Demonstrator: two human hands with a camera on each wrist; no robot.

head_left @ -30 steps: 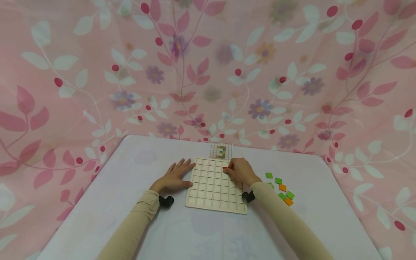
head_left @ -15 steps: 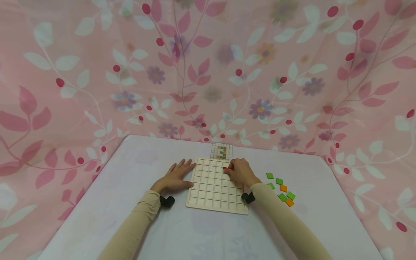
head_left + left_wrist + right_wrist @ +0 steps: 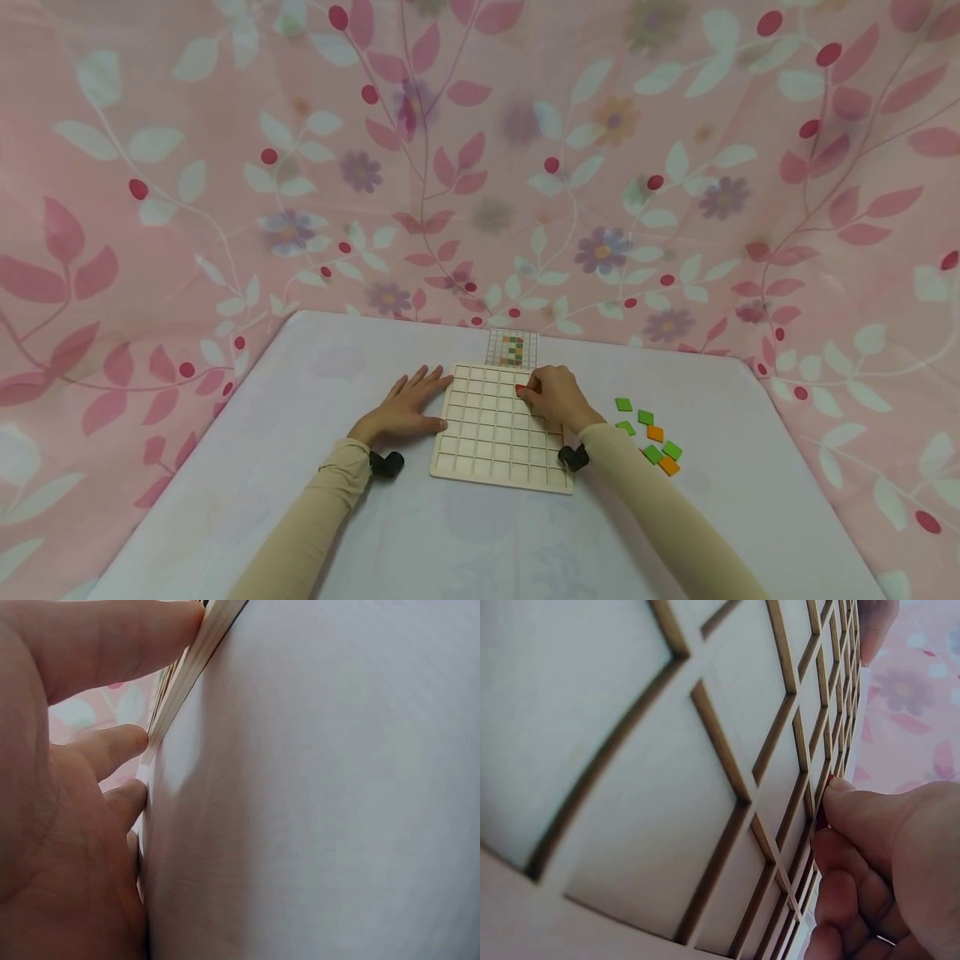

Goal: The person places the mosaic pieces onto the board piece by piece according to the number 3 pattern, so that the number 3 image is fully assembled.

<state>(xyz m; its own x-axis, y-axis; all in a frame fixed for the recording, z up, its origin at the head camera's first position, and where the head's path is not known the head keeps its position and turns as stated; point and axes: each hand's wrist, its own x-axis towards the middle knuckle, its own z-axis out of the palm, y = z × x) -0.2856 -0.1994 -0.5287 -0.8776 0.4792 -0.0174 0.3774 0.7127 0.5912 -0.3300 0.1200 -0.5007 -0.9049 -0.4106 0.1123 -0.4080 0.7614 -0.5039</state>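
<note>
A pale wooden grid board [image 3: 483, 433] lies flat on the white table. My right hand [image 3: 557, 393] is over its far right part and pinches a small red tile [image 3: 520, 389] between thumb and curled fingers. In the right wrist view the red tile [image 3: 822, 818] sits right at a grid cell, mostly covered by the fingers. My left hand [image 3: 405, 410] lies spread at the board's left edge. Its thumb and forefinger touch that edge, as the left wrist view shows with the board's side [image 3: 187, 679] against the fingertips.
Behind the board lies a small pattern card [image 3: 512, 348] printed with a coloured figure on a grid. To the right, several loose green tiles [image 3: 646, 417] and orange tiles [image 3: 669, 466] lie on the table [image 3: 360, 533]. A floral curtain [image 3: 480, 167] hangs behind.
Both hands stay where they were, and the red tile remains pinched at nearly the same spot. The whole view shifts only very slightly.
</note>
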